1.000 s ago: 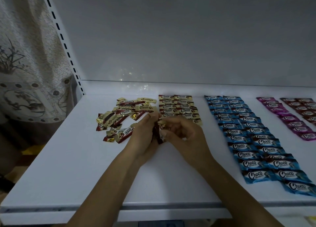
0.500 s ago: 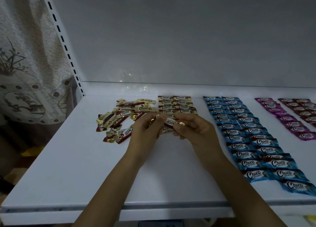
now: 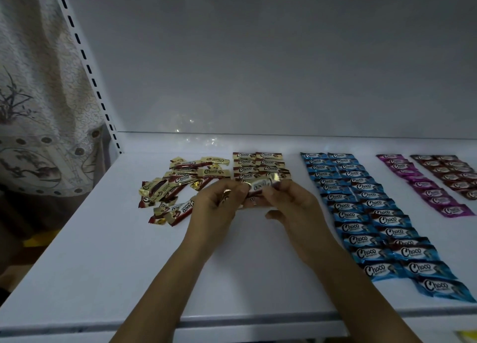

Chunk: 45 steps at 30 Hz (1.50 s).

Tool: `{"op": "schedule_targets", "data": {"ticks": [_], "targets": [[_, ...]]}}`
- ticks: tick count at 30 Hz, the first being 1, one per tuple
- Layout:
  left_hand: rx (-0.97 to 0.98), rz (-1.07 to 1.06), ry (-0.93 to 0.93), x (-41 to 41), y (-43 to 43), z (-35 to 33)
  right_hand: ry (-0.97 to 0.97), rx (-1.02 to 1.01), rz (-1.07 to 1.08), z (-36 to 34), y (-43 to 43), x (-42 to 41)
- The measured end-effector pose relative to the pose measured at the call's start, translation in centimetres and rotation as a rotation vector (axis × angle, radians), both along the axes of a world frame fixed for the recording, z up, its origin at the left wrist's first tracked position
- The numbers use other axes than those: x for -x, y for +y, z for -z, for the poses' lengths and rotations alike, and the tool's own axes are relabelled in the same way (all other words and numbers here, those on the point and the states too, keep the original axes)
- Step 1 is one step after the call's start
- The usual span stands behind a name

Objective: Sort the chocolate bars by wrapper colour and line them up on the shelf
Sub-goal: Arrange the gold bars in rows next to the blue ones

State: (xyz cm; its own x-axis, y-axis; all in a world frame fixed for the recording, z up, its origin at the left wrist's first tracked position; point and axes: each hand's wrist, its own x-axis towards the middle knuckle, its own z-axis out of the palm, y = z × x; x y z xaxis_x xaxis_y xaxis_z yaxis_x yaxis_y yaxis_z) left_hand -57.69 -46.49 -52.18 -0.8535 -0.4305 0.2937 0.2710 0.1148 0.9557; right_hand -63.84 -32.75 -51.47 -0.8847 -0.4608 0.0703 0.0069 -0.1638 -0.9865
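**Gold bar pinched over the shelf, 4 colour groups laid out**

At far left a patterned curtain (image 3: 38,110) hangs beside a slotted upright (image 3: 85,58). Everything else lies on the white shelf (image 3: 103,252).

The loose gold pile (image 3: 180,185) is a jumble of overlapping wrappers, so I cannot count it.

Just right of it, the gold rows (image 3: 258,162) run in 2 columns. About 4 rows show, and the near end is hidden behind the hands.

The left hand (image 3: 216,205) and right hand (image 3: 291,208) each pinch 1 end of the held gold bar (image 3: 260,186) between thumb and fingers. It sits just above the near end of the gold rows. Its print is blurred. A second wrapper shows beneath the fingers, too dark to make out.

The blue rows (image 3: 361,213) form 2 columns reaching almost to the near edge, with more than 10 bars in each. Overlap blurs the exact count.

The pink row (image 3: 426,190) is 1 column of roughly 9 bars.

The dark red rows (image 3: 449,172) are 2 columns, cut off by the right edge.
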Motion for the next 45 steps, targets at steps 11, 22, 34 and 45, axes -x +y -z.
{"op": "schedule_targets", "data": {"ticks": [11, 22, 34, 45], "targets": [[1.175, -0.419, 0.329, 0.1, 0.1, 1.7, -0.156, 0.145, 0.108, -0.3, -0.1, 0.2], [1.366, -0.371, -0.188, 0.5, 0.4, 2.3, 1.136, -0.964, 0.41, 2.3, 1.5, 2.9], [1.375, -0.298, -0.218, 0.6, 0.1, 2.6, 1.225, -0.987, 0.38, 4.0, 1.5, 2.8], [-0.233, 0.089, 0.024, -0.2, -0.5, -0.5, 0.531, -0.377, -0.005, 0.7, -1.0, -1.0]]}}
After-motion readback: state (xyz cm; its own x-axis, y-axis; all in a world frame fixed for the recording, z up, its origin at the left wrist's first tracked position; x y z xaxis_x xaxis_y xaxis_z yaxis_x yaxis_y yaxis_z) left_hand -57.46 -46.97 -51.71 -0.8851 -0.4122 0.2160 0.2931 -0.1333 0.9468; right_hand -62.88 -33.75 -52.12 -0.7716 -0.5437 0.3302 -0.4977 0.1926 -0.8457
